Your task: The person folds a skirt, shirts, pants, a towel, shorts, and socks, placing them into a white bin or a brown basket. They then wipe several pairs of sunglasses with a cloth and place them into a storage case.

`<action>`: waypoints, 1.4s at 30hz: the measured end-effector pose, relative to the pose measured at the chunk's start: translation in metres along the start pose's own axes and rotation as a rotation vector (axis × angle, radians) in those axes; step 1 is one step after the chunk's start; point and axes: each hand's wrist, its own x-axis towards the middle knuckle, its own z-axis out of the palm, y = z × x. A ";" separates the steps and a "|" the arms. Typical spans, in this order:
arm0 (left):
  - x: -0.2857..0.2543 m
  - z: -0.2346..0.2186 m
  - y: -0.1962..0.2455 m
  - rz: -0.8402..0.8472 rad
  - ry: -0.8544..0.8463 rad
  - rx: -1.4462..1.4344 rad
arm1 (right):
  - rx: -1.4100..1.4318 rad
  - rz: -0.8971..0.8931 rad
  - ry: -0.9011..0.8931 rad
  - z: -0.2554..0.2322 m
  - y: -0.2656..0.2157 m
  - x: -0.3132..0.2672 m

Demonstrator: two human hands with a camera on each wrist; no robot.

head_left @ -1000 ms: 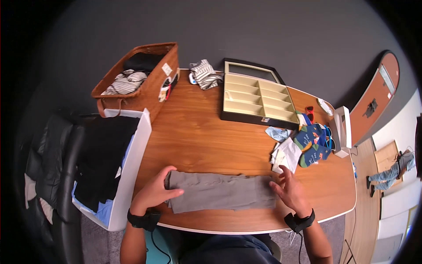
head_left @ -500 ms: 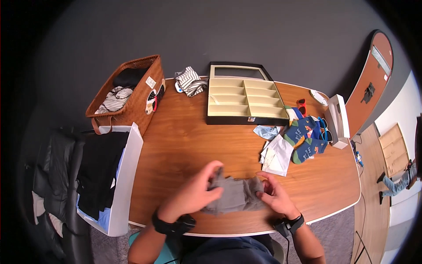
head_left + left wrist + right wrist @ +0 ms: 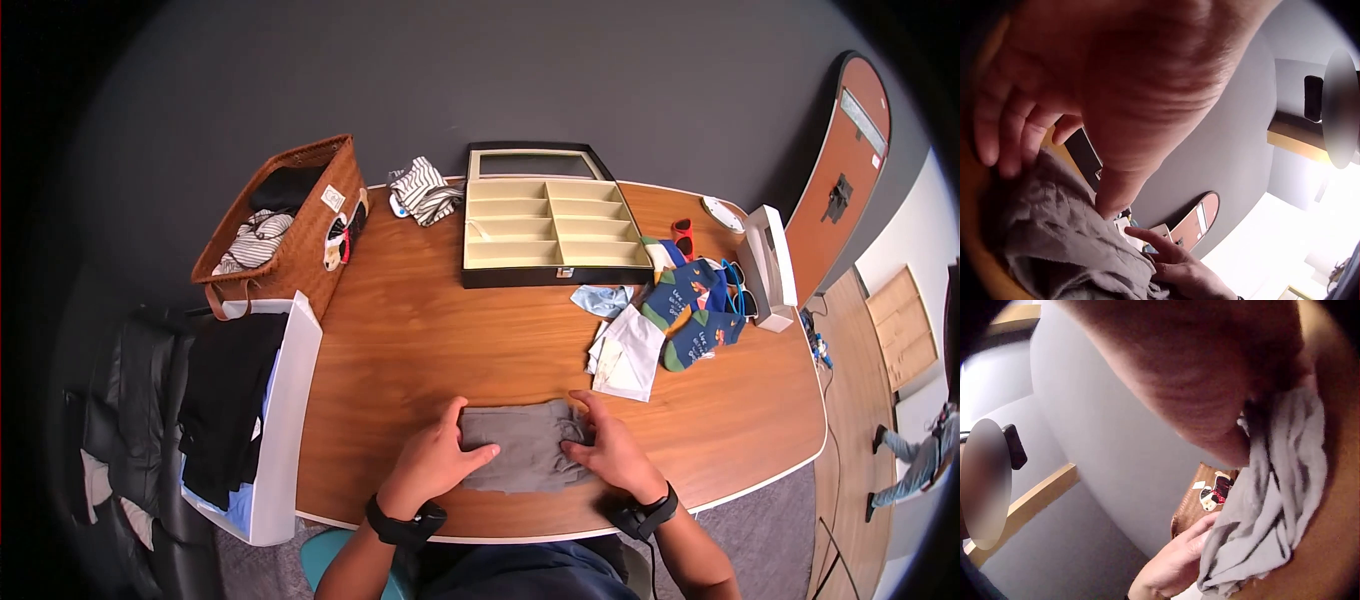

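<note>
Left grip (image 3: 428, 468) is loose, fingers relaxed beside the left end of the gray cloth (image 3: 518, 455), thumb over it. Cloth's flat on the desk (image 3: 400, 335), between both hands. Looks light, soft and floppy, not slippery or fragile, so best held by the layered ends. Right grip (image 3: 622, 458) pinches the rumpled right end, thumb on top.

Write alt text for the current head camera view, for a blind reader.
A person's left hand and right hand touch opposite ends of a folded grey cloth near a wooden table's front edge. Beyond are a wicker basket on the left, an open compartment box and, on the right, patterned socks.
</note>
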 end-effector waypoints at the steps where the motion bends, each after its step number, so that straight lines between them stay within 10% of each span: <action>1: 0.002 0.005 -0.005 0.056 -0.005 -0.055 | 0.007 -0.017 0.008 0.001 0.000 0.000; 13: -0.015 -0.002 0.040 0.368 0.138 -0.500 | 0.890 -0.124 -0.135 0.022 -0.039 -0.007; 24: -0.017 0.015 0.040 0.445 -0.091 -0.722 | 0.897 -0.072 0.003 0.049 -0.042 0.008; 31: -0.003 -0.004 0.015 0.363 0.200 -0.540 | 1.040 -0.194 0.117 0.050 -0.073 0.023; 34: -0.004 -0.019 0.023 0.320 0.077 -0.705 | 1.038 -0.287 0.076 0.057 -0.082 0.033; 42: 0.026 -0.136 0.019 0.520 0.442 -0.718 | 1.107 -0.272 -0.147 0.073 -0.074 0.059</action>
